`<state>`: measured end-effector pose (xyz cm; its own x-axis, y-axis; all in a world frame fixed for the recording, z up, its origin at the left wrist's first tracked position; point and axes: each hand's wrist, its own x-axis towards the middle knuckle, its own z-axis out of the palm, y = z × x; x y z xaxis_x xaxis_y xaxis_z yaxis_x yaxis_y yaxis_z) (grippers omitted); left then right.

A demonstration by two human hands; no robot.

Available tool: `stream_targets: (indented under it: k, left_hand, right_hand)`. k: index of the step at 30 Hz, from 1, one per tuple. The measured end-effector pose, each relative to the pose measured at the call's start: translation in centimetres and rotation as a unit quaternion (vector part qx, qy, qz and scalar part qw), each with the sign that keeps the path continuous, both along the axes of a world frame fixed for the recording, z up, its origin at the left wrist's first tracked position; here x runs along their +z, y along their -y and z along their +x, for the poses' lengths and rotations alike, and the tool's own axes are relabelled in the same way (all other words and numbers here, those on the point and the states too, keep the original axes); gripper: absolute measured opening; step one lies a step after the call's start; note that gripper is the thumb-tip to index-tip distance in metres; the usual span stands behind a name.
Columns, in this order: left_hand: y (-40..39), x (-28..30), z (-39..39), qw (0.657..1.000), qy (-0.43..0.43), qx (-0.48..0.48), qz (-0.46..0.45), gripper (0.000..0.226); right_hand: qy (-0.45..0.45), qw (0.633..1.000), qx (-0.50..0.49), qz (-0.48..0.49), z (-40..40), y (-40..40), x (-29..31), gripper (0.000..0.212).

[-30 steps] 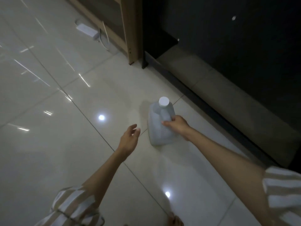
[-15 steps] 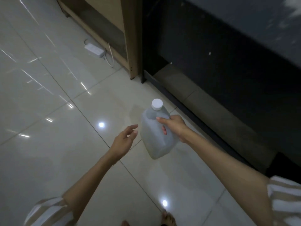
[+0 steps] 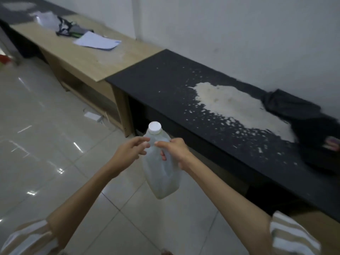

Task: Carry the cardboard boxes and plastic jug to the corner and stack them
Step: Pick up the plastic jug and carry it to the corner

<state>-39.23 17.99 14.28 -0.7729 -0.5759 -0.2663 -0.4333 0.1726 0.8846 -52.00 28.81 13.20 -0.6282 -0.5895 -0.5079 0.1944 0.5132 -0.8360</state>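
Lifted clear of the floor since the earlier frames, the plastic jug (image 3: 161,168) now hangs in mid-air in front of the person, where half a second ago it was only just coming up and 1 second ago it stood on the tiles. The view has also swung upward, so a black tabletop (image 3: 165,80) with a pale spill of powder (image 3: 239,109) now fills the 2 o'clock side and a wooden tabletop (image 3: 95,57) with loose papers (image 3: 97,42) runs off toward 11 o'clock. The right hand (image 3: 176,153) has its fingers (image 3: 162,156) clamped on the jug's handle at the neck, carrying the weight. The left hand (image 3: 128,153) has come in from 9 o'clock; its fingers (image 3: 142,144) are loosely curled and slightly apart, with the tips at or just beside the neck, and I cannot tell whether they truly grip. The jug's long axis runs roughly from 12 to 6 o'clock, tipped a little, with the white cap (image 3: 155,127) pointing up and away and the base hanging low toward the person. As for progress, I judge the task to be early: the jug is picked up but not yet carried anywhere, no cardboard boxes appear in view, and no corner or stack is visible, so the carrying and all of the stacking seem left to do.
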Motion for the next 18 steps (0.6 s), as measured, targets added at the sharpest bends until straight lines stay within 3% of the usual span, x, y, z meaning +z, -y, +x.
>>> stream_targets:
  k: [5, 10, 18]
  left_hand:
    - [-7.2, 3.4, 1.3, 0.999, -0.027, -0.044, 0.016, 0.028]
    - [-14.7, 3.5, 3.4, 0.993, -0.060, -0.097, -0.025, 0.025]
    - [-28.2, 5.1, 3.2, 0.972, -0.050, -0.227, -0.030, 0.027]
  right_hand:
    - [-0.018, 0.997, -0.072, -0.016, 1.9, -7.6, 5.3, 0.036]
    - [-0.002, 0.988, -0.154, -0.033, 4.5, -16.8, 8.6, 0.037]
    - [0.014, 0.956, -0.292, -0.022, 8.6, -34.8, 10.4, 0.036]
